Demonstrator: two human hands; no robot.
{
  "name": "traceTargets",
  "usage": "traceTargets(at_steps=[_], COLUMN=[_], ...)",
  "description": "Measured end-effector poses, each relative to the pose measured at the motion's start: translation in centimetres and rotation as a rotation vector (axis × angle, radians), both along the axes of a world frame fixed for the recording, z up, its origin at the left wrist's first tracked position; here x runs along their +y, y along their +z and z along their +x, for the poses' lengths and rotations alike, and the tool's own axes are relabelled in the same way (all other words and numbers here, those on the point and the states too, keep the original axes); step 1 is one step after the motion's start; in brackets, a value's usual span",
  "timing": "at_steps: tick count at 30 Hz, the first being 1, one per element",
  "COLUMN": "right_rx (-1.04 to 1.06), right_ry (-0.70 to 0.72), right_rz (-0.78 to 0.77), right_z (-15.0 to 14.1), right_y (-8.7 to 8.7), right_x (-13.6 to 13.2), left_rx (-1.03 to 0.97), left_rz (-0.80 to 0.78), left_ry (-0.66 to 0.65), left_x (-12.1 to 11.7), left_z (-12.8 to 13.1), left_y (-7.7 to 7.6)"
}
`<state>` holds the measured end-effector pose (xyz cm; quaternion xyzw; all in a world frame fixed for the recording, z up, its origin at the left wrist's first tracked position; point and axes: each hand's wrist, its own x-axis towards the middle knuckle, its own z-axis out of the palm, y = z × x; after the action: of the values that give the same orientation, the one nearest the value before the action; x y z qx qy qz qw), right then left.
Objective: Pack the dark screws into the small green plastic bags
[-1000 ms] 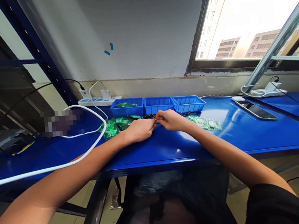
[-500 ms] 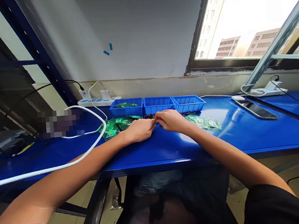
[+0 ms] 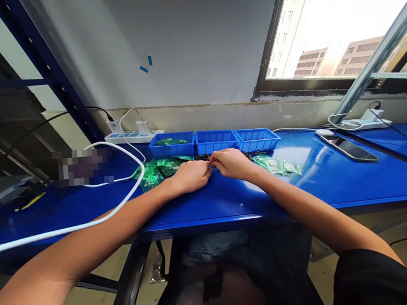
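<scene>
My left hand (image 3: 192, 176) and my right hand (image 3: 233, 163) meet fingertip to fingertip above the front of the blue table. Both are closed in a pinch; whatever sits between the fingers is too small to make out. Behind them lies a heap of small dark pieces (image 3: 202, 157), partly hidden by my hands. Green plastic packets (image 3: 153, 173) are piled beside my left hand. More green-and-white packets (image 3: 278, 165) lie to the right of my right wrist.
Three blue bins stand in a row at the back: a left bin (image 3: 172, 150) with green packets inside, a middle bin (image 3: 216, 137) and a right bin (image 3: 258, 139). A white cable (image 3: 133, 188) arcs over my left forearm. A phone (image 3: 349, 148) lies at right, near a power strip (image 3: 366, 124).
Both hands stay almost in place, with only a slight shift at the fingertips. The packets and bins have not moved.
</scene>
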<state>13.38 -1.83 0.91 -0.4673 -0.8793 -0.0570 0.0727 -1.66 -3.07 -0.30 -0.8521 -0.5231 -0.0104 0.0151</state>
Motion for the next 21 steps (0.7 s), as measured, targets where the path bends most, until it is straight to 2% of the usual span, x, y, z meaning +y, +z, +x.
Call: traceTargets(at_steps=[10, 21], right_rx=[-0.057, -0.036], right_ry=[0.053, 0.045], right_rz=[0.066, 0.083], right_z=[0.05, 0.45], right_y=[-0.2, 0.52], right_x=[-0.16, -0.56], left_rx=[-0.007, -0.004], left_rz=[0.014, 0.0], left_ry=[0.0, 0.019], left_x=[0.06, -0.01], left_z=[-0.01, 0.05], left_y=[-0.21, 0.24])
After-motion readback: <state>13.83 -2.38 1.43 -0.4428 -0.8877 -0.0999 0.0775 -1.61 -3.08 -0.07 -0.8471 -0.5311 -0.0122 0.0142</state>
